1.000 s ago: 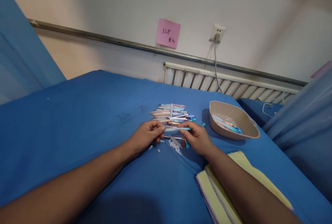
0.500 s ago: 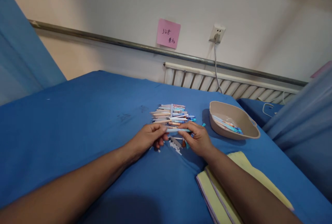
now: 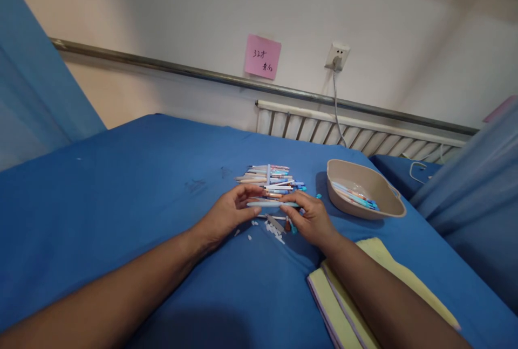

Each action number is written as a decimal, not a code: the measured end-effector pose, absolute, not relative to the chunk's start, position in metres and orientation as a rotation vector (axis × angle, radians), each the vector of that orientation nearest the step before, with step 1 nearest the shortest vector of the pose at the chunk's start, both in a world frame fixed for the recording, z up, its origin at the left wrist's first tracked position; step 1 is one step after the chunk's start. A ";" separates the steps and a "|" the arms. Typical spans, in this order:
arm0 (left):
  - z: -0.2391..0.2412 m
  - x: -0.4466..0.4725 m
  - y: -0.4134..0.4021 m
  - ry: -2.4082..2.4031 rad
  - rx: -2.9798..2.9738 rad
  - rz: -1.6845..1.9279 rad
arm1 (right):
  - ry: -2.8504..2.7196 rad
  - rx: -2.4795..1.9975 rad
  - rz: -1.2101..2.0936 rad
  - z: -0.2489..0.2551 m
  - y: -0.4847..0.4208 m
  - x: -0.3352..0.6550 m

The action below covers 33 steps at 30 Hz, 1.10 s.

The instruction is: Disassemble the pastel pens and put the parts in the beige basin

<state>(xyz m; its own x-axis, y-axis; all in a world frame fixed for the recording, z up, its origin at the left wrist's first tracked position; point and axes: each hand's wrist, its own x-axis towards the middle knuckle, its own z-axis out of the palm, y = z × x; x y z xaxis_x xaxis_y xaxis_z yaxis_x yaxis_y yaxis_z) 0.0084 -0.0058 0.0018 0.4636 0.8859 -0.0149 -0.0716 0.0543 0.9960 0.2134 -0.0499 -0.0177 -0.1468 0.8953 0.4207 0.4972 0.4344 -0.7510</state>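
My left hand [image 3: 227,213] and my right hand [image 3: 311,218] pinch the two ends of a light blue pen [image 3: 270,204], held level just above the blue cloth. Right behind it lies a pile of pens [image 3: 268,179] in pastel colours. Under the held pen, small white pen parts [image 3: 272,228] and a few loose pieces are scattered on the cloth.
A beige oval bowl [image 3: 387,211] with a few pens inside sits to the right. A yellow notebook [image 3: 343,300] lies under my right forearm. The blue-covered table [image 3: 121,203] meets a wall with a rail, a pink note [image 3: 263,56] and a socket [image 3: 336,55].
The pen has stayed between both hands. My left fingers shifted along its left end, and the view tilted down slightly.
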 end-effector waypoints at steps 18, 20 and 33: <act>0.003 0.005 -0.004 0.740 1.428 0.500 | -1.402 -1.050 0.899 -0.007 -0.044 0.231; -0.001 0.004 -0.001 0.741 1.311 0.556 | -1.379 -1.111 0.889 -0.005 -0.041 0.240; -0.005 -0.002 0.006 0.732 1.140 0.601 | -2.280 -1.600 0.637 -0.003 -0.058 0.230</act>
